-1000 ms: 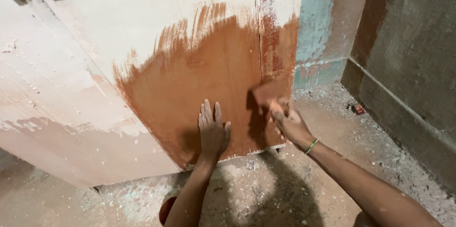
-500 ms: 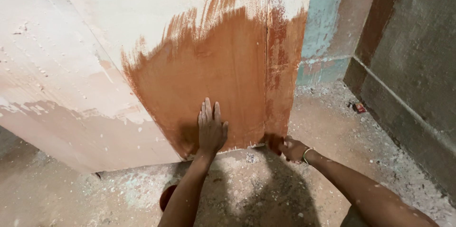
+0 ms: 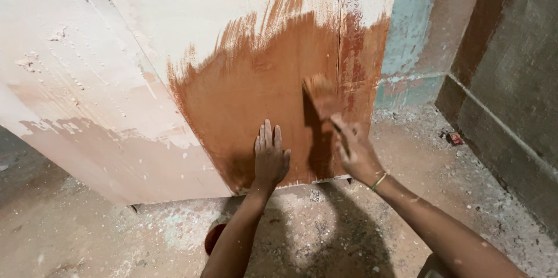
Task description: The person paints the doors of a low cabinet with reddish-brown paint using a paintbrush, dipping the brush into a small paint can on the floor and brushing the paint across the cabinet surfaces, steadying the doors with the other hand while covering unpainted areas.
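Brush: a paintbrush (image 3: pixel 321 96), blurred, centre-right of frame, bristles against the brown-stained panel (image 3: pixel 261 80).
Hidden: the brush handle disappears inside the fist; the panel's top is cut off.
Right hand: the right hand (image 3: pixel 356 153) has its fingers clenched on the brush handle, forearm stretching to the lower right corner.
Left hand: the left hand (image 3: pixel 269 159) is pressed flat on the panel, fingers extended upward, holding nothing.
Floor: a dusty floor (image 3: pixel 145 237) fills the bottom of frame.

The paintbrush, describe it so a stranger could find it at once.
Start at the tall pale wooden panel with its big red-brown painted patch. At the patch's right side, the right hand holds a flat brush against the board, bristles up. The left hand just presses flat, empty.
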`<state>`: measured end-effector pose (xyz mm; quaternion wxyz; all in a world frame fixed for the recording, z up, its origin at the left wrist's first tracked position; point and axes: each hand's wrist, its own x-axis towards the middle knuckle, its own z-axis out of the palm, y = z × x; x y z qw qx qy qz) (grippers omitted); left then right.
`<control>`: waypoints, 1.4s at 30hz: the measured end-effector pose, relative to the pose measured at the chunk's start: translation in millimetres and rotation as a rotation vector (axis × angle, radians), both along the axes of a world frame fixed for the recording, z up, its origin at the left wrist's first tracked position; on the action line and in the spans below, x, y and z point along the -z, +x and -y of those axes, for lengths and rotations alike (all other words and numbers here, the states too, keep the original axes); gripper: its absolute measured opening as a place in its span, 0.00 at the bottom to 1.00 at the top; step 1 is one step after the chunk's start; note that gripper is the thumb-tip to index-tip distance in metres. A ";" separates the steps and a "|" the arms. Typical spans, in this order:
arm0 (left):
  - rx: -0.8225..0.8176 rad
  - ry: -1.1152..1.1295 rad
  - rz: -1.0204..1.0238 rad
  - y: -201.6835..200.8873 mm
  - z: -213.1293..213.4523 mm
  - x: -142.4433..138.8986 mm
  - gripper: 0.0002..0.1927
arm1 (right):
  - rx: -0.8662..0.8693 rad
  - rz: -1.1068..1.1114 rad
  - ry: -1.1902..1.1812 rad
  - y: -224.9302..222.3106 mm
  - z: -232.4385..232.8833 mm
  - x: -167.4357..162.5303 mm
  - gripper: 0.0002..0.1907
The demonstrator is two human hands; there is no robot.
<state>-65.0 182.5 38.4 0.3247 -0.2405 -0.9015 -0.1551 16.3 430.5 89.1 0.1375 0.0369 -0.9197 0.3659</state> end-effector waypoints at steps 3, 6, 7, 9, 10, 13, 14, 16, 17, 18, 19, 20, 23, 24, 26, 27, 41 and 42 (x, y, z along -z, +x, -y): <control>-0.011 -0.031 0.002 -0.5 1.7 3.7 0.40 | -0.141 -0.836 0.556 -20.9 -4.1 59.5 0.58; -0.032 -0.068 0.006 -1.8 4.5 5.9 0.40 | -0.556 0.030 0.042 -26.0 -4.2 92.9 0.51; -0.037 -0.076 0.004 -2.9 5.1 6.3 0.40 | -0.382 0.483 -0.085 -25.4 -2.7 94.6 0.44; -0.044 -0.092 0.001 -5.2 5.6 7.2 0.41 | -0.192 0.832 -0.360 -22.0 0.6 85.3 0.36; -0.044 -0.098 0.001 -6.3 5.5 7.9 0.41 | -0.188 0.730 -0.505 -18.7 3.6 71.2 0.34; -0.054 -0.098 -0.012 -9.0 5.3 11.1 0.41 | -0.147 0.141 -0.551 -6.7 12.1 16.8 0.37; -0.052 -0.095 -0.017 -9.3 5.3 12.6 0.41 | -0.171 -0.119 -0.436 -3.1 12.9 0.4 0.37; -0.051 -0.100 -0.018 -9.3 5.5 15.3 0.41 | -0.227 -0.479 -0.268 0.7 10.2 -20.9 0.34; -0.056 -0.106 -0.021 -9.4 5.6 16.0 0.41 | -0.253 -0.659 -0.176 -0.1 7.2 -24.1 0.33; -0.061 -0.112 -0.027 -9.2 5.8 16.4 0.41 | -0.190 -0.483 -0.227 -1.9 3.0 -21.4 0.32; -0.059 -0.112 -0.023 -8.9 5.9 16.3 0.41 | -0.131 -0.308 -0.275 -6.0 -1.6 -14.0 0.32; -0.058 -0.110 -0.020 -8.5 6.0 15.7 0.41 | -0.073 -0.133 -0.319 -10.9 -6.7 -1.8 0.31; -0.045 -0.096 -0.023 -6.5 6.2 11.4 0.41 | -0.381 -0.125 -0.419 -29.1 -19.0 48.1 0.36; -0.040 -0.089 -0.026 -5.6 6.3 9.7 0.41 | -0.426 -0.125 -0.316 -33.3 -21.7 64.6 0.36; -0.028 -0.049 -0.010 -3.8 6.3 6.5 0.41 | -0.399 0.251 -0.276 -36.7 -23.6 84.6 0.30; -0.021 -0.031 -0.001 -3.2 6.2 5.3 0.41 | -0.330 0.629 -0.335 -35.6 -22.7 87.5 0.25; -0.025 -0.042 -0.041 -5.2 5.2 7.2 0.40 | -0.117 0.165 -0.284 -8.6 32.6 -2.5 0.44; -0.026 -0.048 -0.045 -4.6 6.5 7.1 0.40 | -0.158 0.189 -0.258 -12.7 34.8 11.7 0.44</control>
